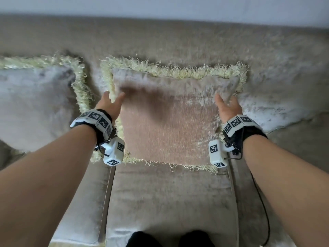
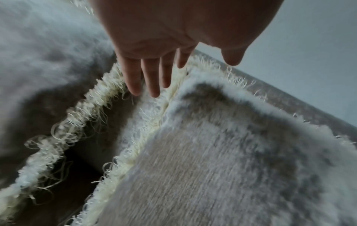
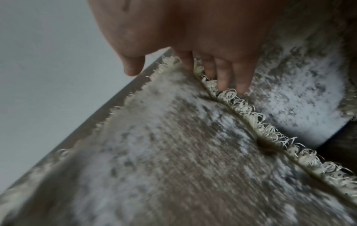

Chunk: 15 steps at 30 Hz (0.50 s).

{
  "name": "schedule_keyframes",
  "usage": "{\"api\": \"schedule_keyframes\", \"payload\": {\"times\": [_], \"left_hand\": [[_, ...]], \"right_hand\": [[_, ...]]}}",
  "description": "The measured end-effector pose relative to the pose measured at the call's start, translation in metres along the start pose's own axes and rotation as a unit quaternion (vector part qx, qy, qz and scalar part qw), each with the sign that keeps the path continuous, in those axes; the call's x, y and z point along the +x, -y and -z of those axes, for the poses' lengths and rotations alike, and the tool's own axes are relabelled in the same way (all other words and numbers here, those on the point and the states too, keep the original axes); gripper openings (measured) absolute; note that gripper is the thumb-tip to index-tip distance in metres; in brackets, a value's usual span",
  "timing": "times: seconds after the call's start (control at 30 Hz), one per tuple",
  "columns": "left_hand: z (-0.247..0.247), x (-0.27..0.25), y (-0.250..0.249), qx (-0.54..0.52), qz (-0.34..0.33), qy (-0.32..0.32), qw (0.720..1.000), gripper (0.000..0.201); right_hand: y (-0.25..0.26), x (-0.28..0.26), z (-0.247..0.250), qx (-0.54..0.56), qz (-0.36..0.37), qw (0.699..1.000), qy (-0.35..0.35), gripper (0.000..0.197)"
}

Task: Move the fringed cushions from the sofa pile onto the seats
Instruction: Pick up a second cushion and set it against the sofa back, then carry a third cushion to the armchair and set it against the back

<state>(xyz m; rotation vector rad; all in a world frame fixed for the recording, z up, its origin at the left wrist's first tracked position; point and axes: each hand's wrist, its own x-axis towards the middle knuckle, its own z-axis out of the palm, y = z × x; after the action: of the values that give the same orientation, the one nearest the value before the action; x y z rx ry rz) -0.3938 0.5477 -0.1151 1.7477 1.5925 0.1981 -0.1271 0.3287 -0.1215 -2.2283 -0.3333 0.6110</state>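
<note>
Beige sofa upholstery (image 1: 178, 41) fills the scene, and against its backrest a fringed cushion (image 1: 169, 122) is propped on the middle seat (image 1: 169, 193), with a second cushion (image 1: 32, 104) set just beside it on the left. The middle cushion is flanked at its upper side edges by the left hand (image 1: 110, 104) and the right hand (image 1: 227, 107). Fingers (image 2: 150, 79) are seen straight and spread along the fringe, nothing gripped, both hands equally near.

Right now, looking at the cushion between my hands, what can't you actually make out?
- Head view: left hand and right hand fingers go behind the middle cushion; the grip is hidden.
- Wrist views: motion blur smears the cushion fabric, and the palms crowd the frame tops.
- Head view: the left cushion is cut off by the frame edge.
- Any remaining pile lies out of frame.
</note>
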Motion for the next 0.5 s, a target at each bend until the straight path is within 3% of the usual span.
{"api": "schedule_keyframes", "payload": {"times": [0.1, 0.23, 0.33, 0.5], "left_hand": [[0.035, -0.046, -0.001, -0.009, -0.012, -0.026, 1.000, 0.075], [0.085, -0.115, -0.019, -0.038, -0.036, -0.055, 0.997, 0.064], [0.118, -0.159, -0.036, -0.062, -0.046, -0.070, 0.995, 0.068], [0.160, -0.230, -0.072, -0.084, -0.097, -0.091, 0.988, 0.064]], "right_hand": [[0.023, -0.039, 0.013, 0.006, 0.047, 0.998, 0.040, 0.090], [0.072, -0.100, 0.037, -0.028, 0.084, 0.988, 0.123, 0.079], [0.110, -0.144, 0.061, -0.034, 0.131, 0.976, 0.169, 0.071], [0.153, -0.195, 0.099, -0.038, 0.206, 0.964, 0.162, 0.072]]}}
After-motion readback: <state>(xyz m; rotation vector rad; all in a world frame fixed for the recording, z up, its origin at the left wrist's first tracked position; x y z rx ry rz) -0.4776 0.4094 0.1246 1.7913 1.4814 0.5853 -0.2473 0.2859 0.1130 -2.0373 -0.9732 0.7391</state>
